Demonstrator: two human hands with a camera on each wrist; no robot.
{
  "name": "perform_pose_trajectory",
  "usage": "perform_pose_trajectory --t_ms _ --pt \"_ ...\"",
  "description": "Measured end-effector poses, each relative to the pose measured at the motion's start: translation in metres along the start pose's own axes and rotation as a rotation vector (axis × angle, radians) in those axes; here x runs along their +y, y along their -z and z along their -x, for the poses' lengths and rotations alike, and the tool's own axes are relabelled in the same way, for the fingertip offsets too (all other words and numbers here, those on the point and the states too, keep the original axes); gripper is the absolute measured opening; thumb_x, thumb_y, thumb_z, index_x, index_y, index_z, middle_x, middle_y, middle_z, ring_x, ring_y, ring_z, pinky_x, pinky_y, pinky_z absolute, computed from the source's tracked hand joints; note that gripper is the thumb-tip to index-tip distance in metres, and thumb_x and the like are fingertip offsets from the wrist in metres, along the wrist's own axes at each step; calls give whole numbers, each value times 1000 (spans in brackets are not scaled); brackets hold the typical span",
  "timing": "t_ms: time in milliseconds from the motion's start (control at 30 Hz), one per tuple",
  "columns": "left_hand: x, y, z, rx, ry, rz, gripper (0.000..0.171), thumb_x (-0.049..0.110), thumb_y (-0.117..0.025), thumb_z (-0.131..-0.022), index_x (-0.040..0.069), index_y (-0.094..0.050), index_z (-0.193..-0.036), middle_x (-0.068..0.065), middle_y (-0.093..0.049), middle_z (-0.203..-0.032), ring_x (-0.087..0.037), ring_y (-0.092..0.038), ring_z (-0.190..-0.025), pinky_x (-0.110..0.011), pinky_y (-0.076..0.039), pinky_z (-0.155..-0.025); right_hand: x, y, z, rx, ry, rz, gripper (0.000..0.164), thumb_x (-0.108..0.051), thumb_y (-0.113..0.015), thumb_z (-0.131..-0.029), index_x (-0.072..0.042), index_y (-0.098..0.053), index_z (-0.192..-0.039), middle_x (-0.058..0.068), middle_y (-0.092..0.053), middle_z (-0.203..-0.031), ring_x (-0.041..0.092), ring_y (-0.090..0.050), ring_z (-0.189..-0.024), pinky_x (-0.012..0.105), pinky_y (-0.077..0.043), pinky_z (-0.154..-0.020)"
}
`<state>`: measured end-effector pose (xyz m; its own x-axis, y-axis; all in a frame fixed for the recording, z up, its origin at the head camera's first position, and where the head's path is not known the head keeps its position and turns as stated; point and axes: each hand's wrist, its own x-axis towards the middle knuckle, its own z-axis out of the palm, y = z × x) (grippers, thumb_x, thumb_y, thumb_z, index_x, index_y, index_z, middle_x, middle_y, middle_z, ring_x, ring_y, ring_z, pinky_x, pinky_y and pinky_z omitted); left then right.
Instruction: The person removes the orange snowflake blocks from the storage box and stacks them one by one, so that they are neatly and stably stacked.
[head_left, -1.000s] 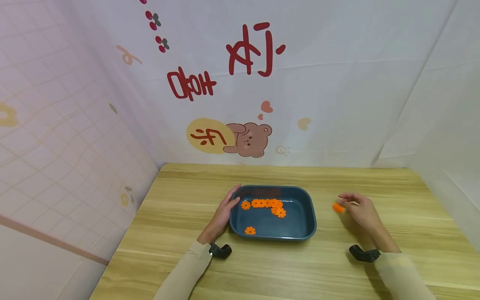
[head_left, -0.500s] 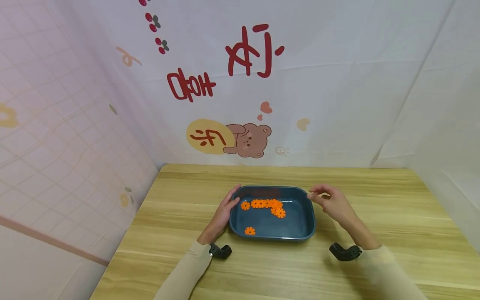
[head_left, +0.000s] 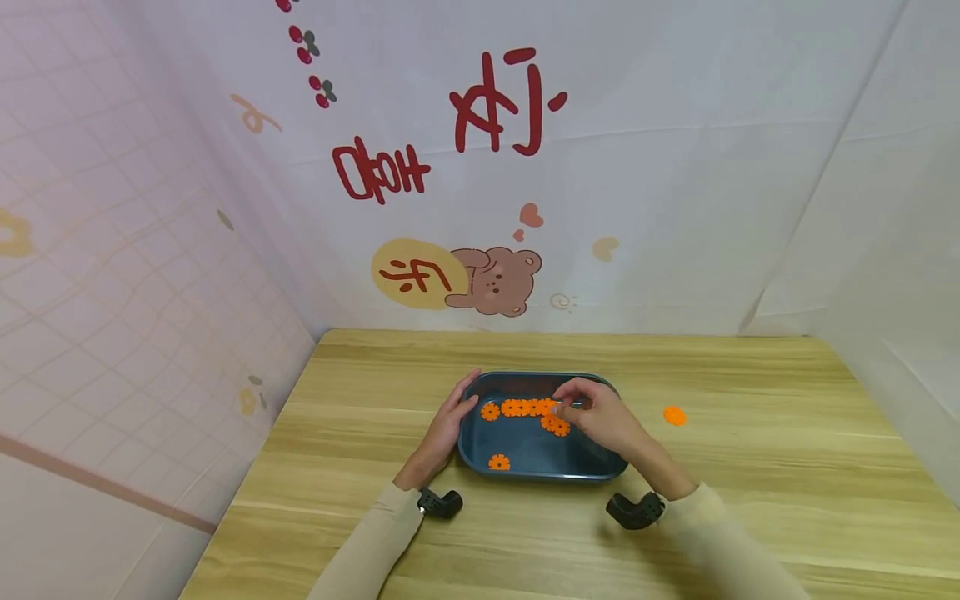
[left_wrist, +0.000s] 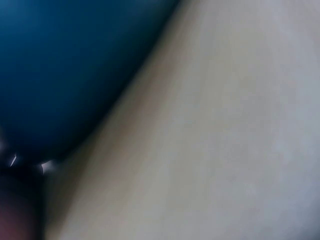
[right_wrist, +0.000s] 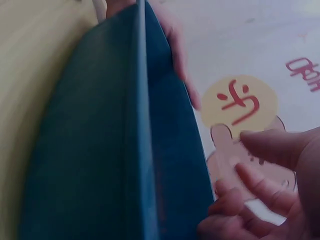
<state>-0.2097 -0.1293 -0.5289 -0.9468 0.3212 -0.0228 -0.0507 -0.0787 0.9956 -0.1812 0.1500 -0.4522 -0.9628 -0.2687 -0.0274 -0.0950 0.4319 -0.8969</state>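
A dark blue rectangular tray [head_left: 517, 442] stands on the wooden table. My left hand [head_left: 444, 432] grips its left side, fingers along the outer wall and thumb at the rim. Inside lie orange slotted discs [head_left: 519, 407]: several in a row towards the back, one apart at the left and another orange disc [head_left: 498, 462] by the front wall. My right hand [head_left: 603, 421] hovers over the tray's right part, fingertips near the row's right end. In the right wrist view thumb and fingers [right_wrist: 260, 182] stand apart with nothing visible between them. The left wrist view is blurred.
On the table right of the tray lies a single orange disc [head_left: 674, 416]. A printed cloth wall [head_left: 675, 275] rises behind the table's back edge, with further walls at both sides. Bare wood [head_left: 525, 533] shows in front of the tray.
My right hand has moved left from beside the lone disc on the table to above the tray. That disc lies on the table without the hand. My left hand keeps its place.
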Motion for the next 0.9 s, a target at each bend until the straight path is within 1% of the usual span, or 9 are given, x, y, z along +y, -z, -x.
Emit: perform_pose_trajectory --t_ms 100,200,367,533,633,700,900 --pt "0 0 0 1 -1 0 55 30 -44 -106 17 -29 -157 1 -21 -164 -23 -19 -150 -47 -17 -120 -4 -11 -3 -27 -20 45 24 -17 -72 -90 -3 -65 -108 5 -62 -88 26 -58 -70 31 -46 -63" --pt "0 0 -1 -1 -3 -1 55 30 -44 -106 17 -29 -157 0 -20 -164 -24 -19 -150 -47 -17 -120 -8 -22 -6 -49 -37 54 29 -20 -74 -89 -3 -64 -110 4 -62 -84 19 -54 -68 32 -43 -61" --pt "0 -1 -1 -10 -6 -13 56 30 -43 -106 16 -27 -158 0 -19 -165 -24 -18 -150 -48 -16 -120 -11 -40 -10 -73 -43 33 34 -19 -77 -86 -2 -63 -112 4 -63 -83 18 -56 -71 32 -45 -64" --pt "0 -1 -1 -20 -13 -11 57 30 -43 -106 15 -26 -158 -1 -18 -165 -24 -18 -150 -48 -17 -120 -11 -56 -15 -95 -60 38 34 -18 -78 -85 -4 -65 -114 3 -62 -81 18 -55 -69 31 -45 -63" --pt "-1 0 -2 -15 -12 -17 57 30 -43 -106 14 -26 -158 1 -19 -165 -23 -17 -150 -48 -17 -120 -11 -64 -18 -116 -67 41 34 -17 -78 -85 -5 -65 -114 3 -62 -80 18 -55 -68 32 -44 -61" --pt "-1 0 -2 -12 -10 -16 57 31 -43 -106 14 -26 -158 2 -20 -164 -21 -18 -150 -47 -17 -120 -10 -69 -20 -131 -70 45 34 -16 -78 -85 -5 -65 -114 3 -61 -80 18 -55 -67 31 -44 -61" --pt "-2 -1 -2 -17 -12 10 58 31 -44 -106 14 -26 -158 0 -22 -164 -22 -22 -148 -48 -20 -120 -12 -79 -23 -177 -63 55 33 -12 -80 -82 -4 -66 -111 5 -60 -77 18 -54 -64 30 -45 -59"
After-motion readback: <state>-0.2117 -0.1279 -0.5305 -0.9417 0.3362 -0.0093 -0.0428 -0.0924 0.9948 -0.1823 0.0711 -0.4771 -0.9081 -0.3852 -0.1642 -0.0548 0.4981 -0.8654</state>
